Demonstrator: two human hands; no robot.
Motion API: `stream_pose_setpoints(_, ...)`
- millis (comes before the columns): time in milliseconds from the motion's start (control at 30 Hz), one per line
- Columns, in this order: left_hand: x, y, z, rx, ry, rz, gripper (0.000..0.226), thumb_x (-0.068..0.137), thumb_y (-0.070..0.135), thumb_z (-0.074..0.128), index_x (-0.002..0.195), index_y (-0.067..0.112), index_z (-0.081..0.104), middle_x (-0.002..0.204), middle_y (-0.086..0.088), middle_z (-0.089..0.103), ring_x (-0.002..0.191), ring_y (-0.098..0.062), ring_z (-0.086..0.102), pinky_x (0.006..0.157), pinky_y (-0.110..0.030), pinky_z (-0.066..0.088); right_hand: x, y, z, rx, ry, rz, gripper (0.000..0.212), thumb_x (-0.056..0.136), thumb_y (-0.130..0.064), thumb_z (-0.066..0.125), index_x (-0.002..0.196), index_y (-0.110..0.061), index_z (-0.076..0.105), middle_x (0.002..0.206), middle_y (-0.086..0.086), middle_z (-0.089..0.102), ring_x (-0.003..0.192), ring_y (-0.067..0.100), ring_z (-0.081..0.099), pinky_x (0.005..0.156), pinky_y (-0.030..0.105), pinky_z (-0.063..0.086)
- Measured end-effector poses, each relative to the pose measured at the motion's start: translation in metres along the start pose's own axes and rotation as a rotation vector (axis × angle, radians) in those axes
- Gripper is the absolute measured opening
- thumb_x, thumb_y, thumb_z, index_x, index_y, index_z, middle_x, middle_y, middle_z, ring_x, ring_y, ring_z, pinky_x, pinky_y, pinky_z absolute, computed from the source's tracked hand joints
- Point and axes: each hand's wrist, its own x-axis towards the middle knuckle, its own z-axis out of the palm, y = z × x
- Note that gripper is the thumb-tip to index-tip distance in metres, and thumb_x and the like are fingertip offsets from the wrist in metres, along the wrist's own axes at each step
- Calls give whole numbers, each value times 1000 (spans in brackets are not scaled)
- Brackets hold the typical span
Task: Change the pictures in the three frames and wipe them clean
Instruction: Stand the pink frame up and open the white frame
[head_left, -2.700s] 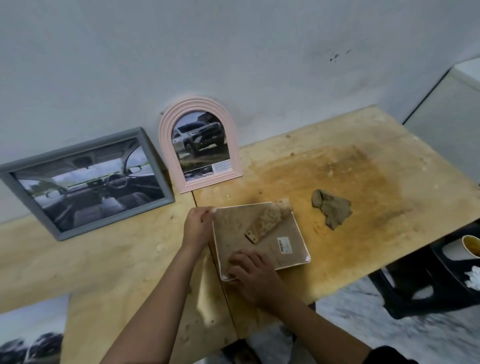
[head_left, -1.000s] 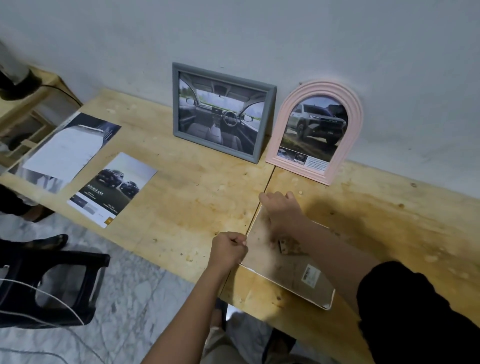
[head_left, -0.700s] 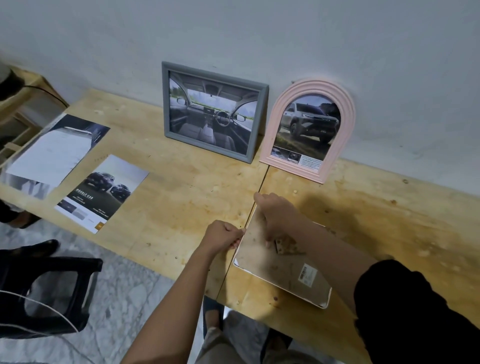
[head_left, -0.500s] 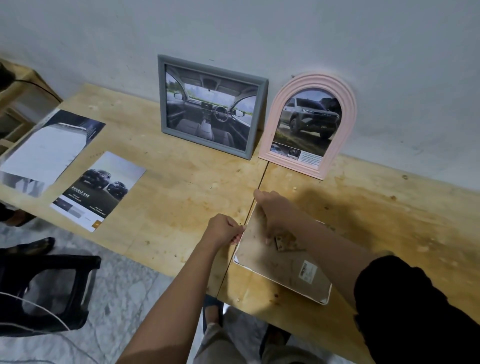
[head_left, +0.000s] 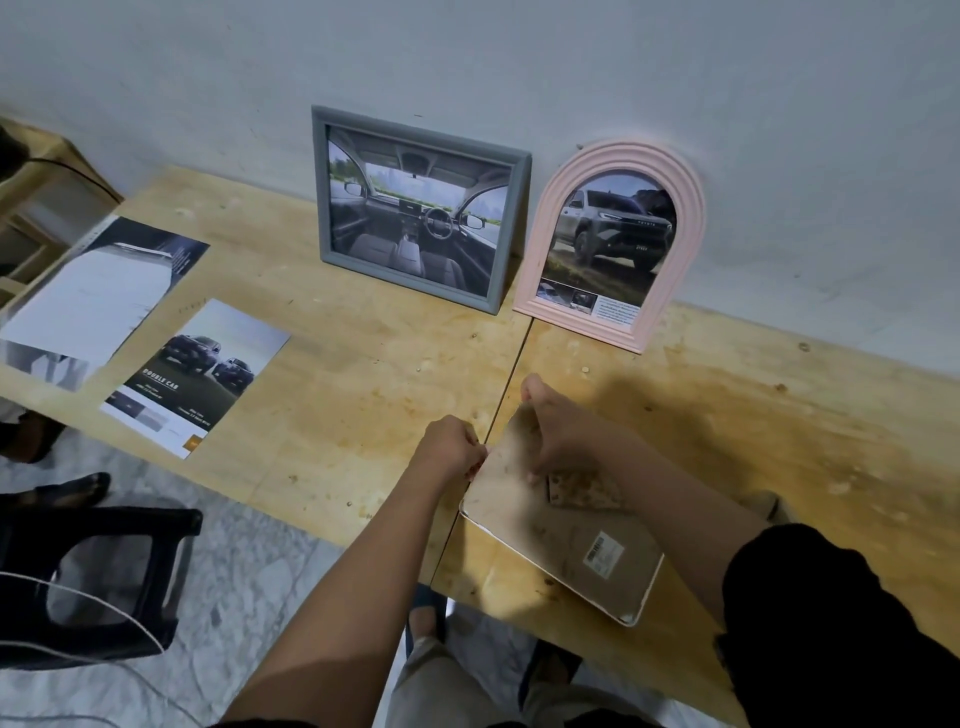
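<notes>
A white frame (head_left: 587, 545) lies face down near the table's front edge, its brown backing board up. My left hand (head_left: 451, 449) pinches the frame's left edge. My right hand (head_left: 558, 428) is curled over the far left part of the backing, fingertips on the board next to the folded stand flap (head_left: 582, 493). A grey frame (head_left: 415, 208) with a car-interior picture and a pink arched frame (head_left: 618, 244) with a pickup picture lean on the wall behind.
Two loose car prints lie on the wooden table (head_left: 363, 374) at the left: a "Double Cab" sheet (head_left: 197, 379) and a larger sheet (head_left: 98, 296). A black plastic stool (head_left: 88, 577) stands on the floor at lower left.
Since 2.7 s ago my view swung left and the cloth left the view. Both hands stayed on the face-down frame; in the last second they barely shifted.
</notes>
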Motion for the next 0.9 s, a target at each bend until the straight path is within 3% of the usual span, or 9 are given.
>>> stream_pose_setpoints(200, -5, 7, -4, 56, -4, -24, 36, 85, 12, 64, 51, 11, 52, 50, -2, 54, 51, -16, 55, 63, -28, 52, -6, -6, -15, 41, -30, -45, 73, 53, -21, 84, 101, -25, 29, 88, -6, 40, 79, 10, 42, 55, 22, 39)
stream_pose_setpoints(300, -9, 9, -5, 78, 4, -7, 42, 87, 9, 60, 46, 13, 49, 32, 7, 47, 47, -10, 47, 43, -13, 41, -15, -7, -33, 94, -64, 28, 76, 63, -21, 81, 114, -26, 26, 91, -7, 40, 79, 9, 43, 59, 22, 40)
stream_pose_setpoints(367, -12, 6, -8, 87, 15, 10, 42, 86, 6, 57, 45, 13, 47, 34, 5, 46, 48, -10, 43, 37, -9, 30, -19, -2, -48, 249, -32, 46, 71, 69, -20, 80, 116, -23, 27, 95, -1, 43, 78, 9, 43, 61, 20, 41)
stream_pose_setpoints(467, -12, -3, -1, -7, 32, 55, 36, 82, 10, 63, 47, 12, 54, 48, -1, 53, 51, -15, 50, 48, -18, 39, -33, 19, -65, 380, 165, 64, 72, 67, -22, 83, 116, -22, 30, 102, 1, 43, 84, 11, 45, 61, 20, 38)
stream_pose_setpoints(533, -16, -8, 9, 19, 100, 113, 32, 83, 15, 59, 52, 13, 54, 51, -1, 52, 53, -16, 47, 52, -24, 34, -42, 43, -71, 484, 376, 172, 72, 65, -25, 85, 115, -23, 33, 111, 1, 42, 97, 17, 45, 71, 24, 40)
stream_pose_setpoints(633, -27, -10, 28, 71, 255, 211, 25, 88, 20, 54, 65, 11, 56, 59, -1, 53, 56, -18, 47, 49, -25, 32, -60, 90, -71, 712, 671, 457, 70, 68, -30, 82, 118, -17, 34, 121, 7, 43, 110, 24, 47, 89, 36, 44)
stream_pose_setpoints(733, -33, -13, 42, 90, 361, 299, 21, 91, 21, 53, 73, 11, 56, 68, -3, 56, 60, -16, 50, 50, -22, 35, -87, 135, -64, 1022, 899, 804, 80, 73, -30, 77, 133, -9, 28, 134, 15, 41, 122, 35, 44, 99, 49, 43)
stream_pose_setpoints(800, -36, -17, 45, 106, 398, 335, 19, 92, 18, 53, 75, 11, 54, 73, -2, 55, 64, -15, 50, 51, -18, 34, -105, 158, -56, 1159, 1035, 996, 86, 77, -26, 74, 141, -7, 19, 140, 19, 37, 124, 37, 43, 99, 49, 43)
stream_pose_setpoints(900, -36, -22, 50, 114, 421, 345, 17, 92, 17, 53, 78, 9, 56, 77, -2, 56, 67, -14, 51, 53, -18, 35, -122, 188, -48, 1275, 1189, 1188, 73, 84, -24, 67, 140, -10, 22, 141, 16, 38, 124, 35, 44, 99, 45, 45)
